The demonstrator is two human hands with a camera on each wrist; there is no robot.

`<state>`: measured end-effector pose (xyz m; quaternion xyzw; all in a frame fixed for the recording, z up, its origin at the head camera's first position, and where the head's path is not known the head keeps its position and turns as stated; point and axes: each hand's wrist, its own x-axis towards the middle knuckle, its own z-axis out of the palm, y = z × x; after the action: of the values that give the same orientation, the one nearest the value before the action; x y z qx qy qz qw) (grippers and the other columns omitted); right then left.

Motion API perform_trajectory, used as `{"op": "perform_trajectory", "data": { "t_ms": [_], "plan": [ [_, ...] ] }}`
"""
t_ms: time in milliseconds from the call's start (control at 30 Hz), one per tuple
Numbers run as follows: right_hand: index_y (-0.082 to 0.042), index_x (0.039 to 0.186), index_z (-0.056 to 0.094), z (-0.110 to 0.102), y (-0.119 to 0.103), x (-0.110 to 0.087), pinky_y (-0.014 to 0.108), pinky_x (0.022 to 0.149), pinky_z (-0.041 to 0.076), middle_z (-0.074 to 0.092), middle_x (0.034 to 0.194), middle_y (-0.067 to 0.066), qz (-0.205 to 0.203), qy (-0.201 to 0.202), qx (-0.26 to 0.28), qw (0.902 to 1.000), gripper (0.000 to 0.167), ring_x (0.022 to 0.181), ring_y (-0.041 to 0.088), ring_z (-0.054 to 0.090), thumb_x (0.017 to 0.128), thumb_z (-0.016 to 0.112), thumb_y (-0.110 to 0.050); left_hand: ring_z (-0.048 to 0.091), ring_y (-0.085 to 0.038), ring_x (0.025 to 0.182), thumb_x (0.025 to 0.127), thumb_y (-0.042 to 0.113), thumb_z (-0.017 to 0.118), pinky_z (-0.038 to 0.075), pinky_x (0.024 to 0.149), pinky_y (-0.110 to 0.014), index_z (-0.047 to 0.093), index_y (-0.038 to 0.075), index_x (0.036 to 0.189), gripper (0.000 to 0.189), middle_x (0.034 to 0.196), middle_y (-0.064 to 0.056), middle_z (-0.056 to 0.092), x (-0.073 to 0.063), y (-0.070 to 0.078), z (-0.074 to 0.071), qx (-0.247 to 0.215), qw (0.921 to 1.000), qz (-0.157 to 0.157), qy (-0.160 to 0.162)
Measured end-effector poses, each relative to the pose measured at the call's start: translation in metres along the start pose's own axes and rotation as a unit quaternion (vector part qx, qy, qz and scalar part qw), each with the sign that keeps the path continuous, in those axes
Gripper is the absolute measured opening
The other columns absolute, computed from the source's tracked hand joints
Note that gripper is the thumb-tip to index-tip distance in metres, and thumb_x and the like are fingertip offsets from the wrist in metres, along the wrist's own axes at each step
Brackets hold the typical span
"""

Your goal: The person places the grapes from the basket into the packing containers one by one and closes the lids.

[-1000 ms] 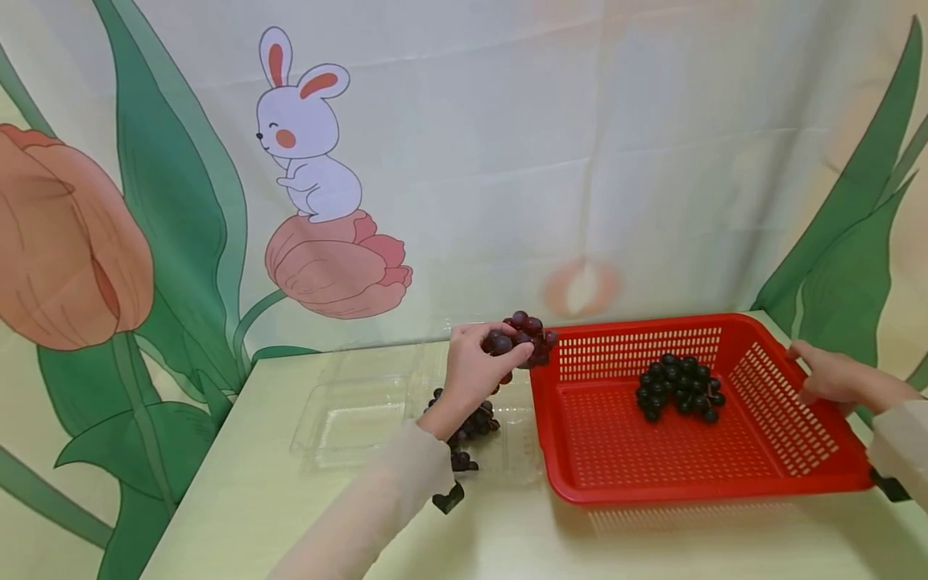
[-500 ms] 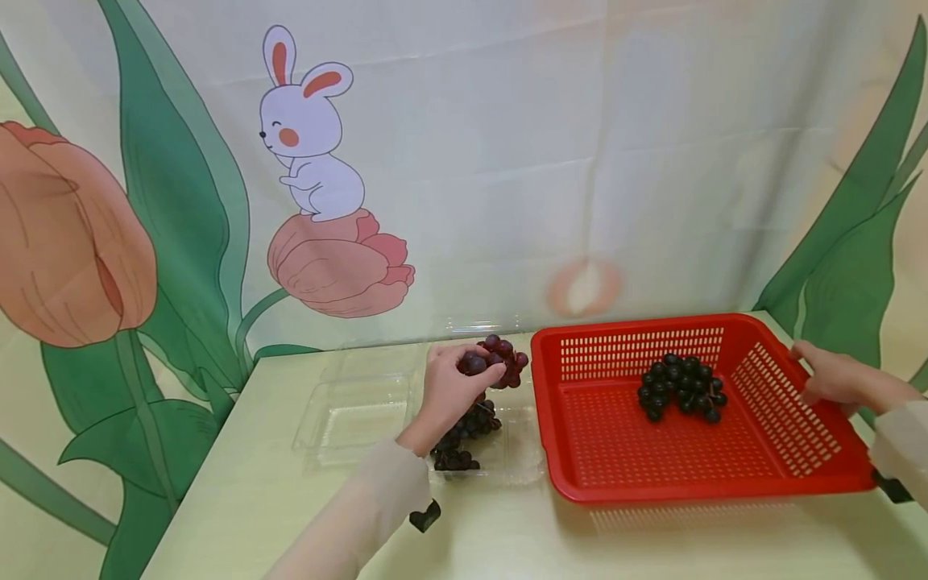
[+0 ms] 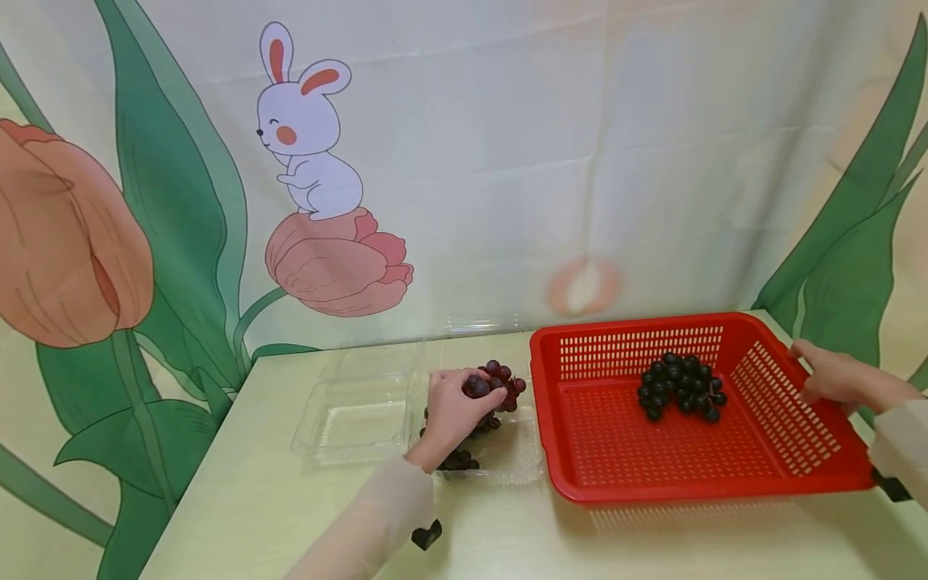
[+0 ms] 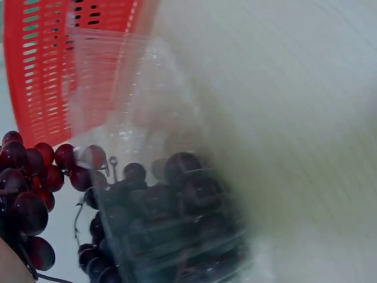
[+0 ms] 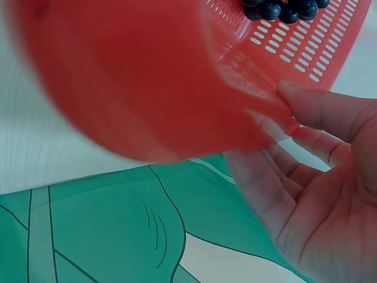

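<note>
My left hand (image 3: 451, 409) pinches a bunch of red grapes (image 3: 507, 387) between thumb and fingers, low over a clear plastic box (image 3: 518, 466). Inside that box lie dark grapes (image 3: 458, 461), partly hidden by the hand. The left wrist view shows the red bunch (image 4: 35, 177) beside the box wall, with dark grapes (image 4: 200, 206) behind the clear plastic. On the right, my right hand (image 3: 830, 374) holds the rim of a red plastic basket (image 3: 696, 493). Its thumb lies inside the rim and its fingers outside in the right wrist view. A bunch of black grapes (image 3: 681, 387) lies in the basket.
Left of the box sits another clear tray-like part (image 3: 362, 427), with no fruit in it. The pale table (image 3: 239, 499) ends at a printed cloth backdrop (image 3: 464, 161) with a rabbit and tulips. The basket's left wall stands right beside the box.
My left hand has moved left from the basket's left rim and then lowered, carrying the red grapes over the clear box. The right hand stays on the basket rim.
</note>
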<state>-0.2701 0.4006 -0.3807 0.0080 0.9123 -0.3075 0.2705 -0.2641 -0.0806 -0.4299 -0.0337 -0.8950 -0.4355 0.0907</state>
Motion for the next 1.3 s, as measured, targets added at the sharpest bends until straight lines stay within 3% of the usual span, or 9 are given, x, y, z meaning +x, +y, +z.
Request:
{"op": "perform_trajectory", "data": {
  "t_ms": [333,533,800,1100,1300],
  "plan": [
    [0.008,0.121,0.011,0.001,0.0,0.0,0.039,0.059,0.052,0.043,0.094,0.028,-0.004,0.004,-0.001,1.0,0.056,0.07,0.02,0.057,0.08,0.05,0.004,0.041,-0.018,0.095,0.069,0.044,0.069,0.037,0.077,-0.036,0.065,0.018,0.083,0.03,0.088,0.0,0.064,-0.001,-0.015,0.016,0.063,0.9976,0.02,0.02],
    [0.008,0.121,0.011,0.001,0.0,0.0,0.039,0.059,0.052,0.043,0.094,0.029,-0.008,0.005,0.001,1.0,0.056,0.069,0.02,0.058,0.08,0.05,0.004,0.041,-0.018,0.092,0.068,0.043,0.07,0.033,0.081,-0.04,0.066,0.018,0.084,0.031,0.089,0.0,0.066,-0.003,-0.019,0.023,0.059,0.9975,0.026,0.029],
    [0.008,0.121,0.01,0.001,0.001,0.001,0.039,0.059,0.053,0.043,0.095,0.03,-0.007,0.006,0.001,1.0,0.057,0.07,0.02,0.058,0.08,0.05,0.004,0.04,-0.021,0.095,0.067,0.045,0.071,0.029,0.084,-0.043,0.064,0.021,0.085,0.031,0.089,0.001,0.064,-0.007,-0.02,0.035,0.083,0.9956,0.043,0.005],
    [0.008,0.122,0.01,0.0,0.002,0.001,0.039,0.059,0.052,0.042,0.096,0.03,-0.004,0.004,-0.003,1.0,0.058,0.07,0.02,0.057,0.08,0.05,0.003,0.043,-0.022,0.097,0.066,0.047,0.069,0.025,0.091,-0.044,0.063,0.021,0.087,0.035,0.087,0.003,0.064,-0.016,-0.024,0.039,0.174,0.9775,0.119,-0.014],
    [0.008,0.123,0.01,0.0,0.001,0.001,0.038,0.059,0.052,0.041,0.097,0.031,-0.001,0.002,-0.006,1.0,0.058,0.071,0.02,0.057,0.081,0.05,0.003,0.043,-0.021,0.096,0.065,0.046,0.07,0.025,0.092,-0.043,0.062,0.02,0.09,0.037,0.091,0.004,0.065,-0.019,-0.025,0.038,0.187,0.9722,0.138,-0.028]
  ]
}}
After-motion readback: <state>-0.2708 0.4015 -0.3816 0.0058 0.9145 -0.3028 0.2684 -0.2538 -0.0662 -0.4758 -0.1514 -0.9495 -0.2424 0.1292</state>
